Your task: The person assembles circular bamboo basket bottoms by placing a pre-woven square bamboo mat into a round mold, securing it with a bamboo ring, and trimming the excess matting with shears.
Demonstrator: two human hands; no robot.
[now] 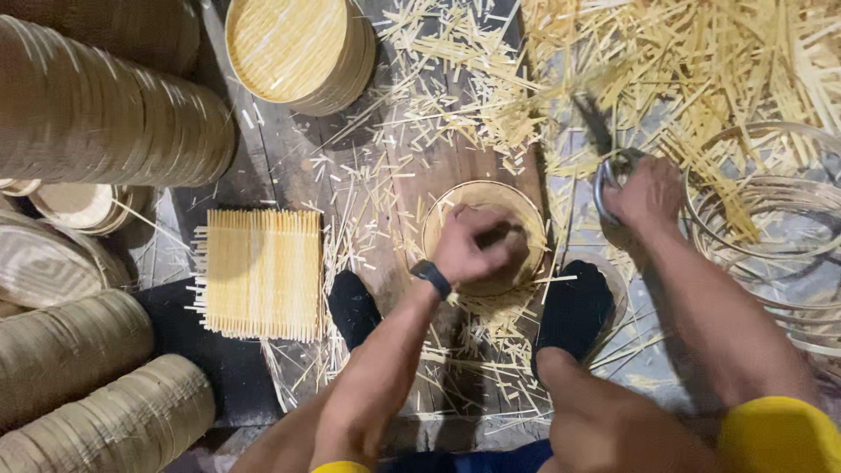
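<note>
The left hand [473, 245] pressed, fingers curled, on a round woven bamboo tray [484, 229] lying on the floor between 2 black-socked feet. The right hand [646, 197] clenched the metal handle of a blade [606, 166] beside bamboo hoops [771, 219].

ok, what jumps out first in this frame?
Dead centre, the left hand presses down on a round woven disc held between two black-socked feet. To its right, the right hand grips a metal-handled tool, its blade end blurred, over a heap of pale bamboo offcuts. At left lie a square slat mat and stacked rolls of hoops.
</note>
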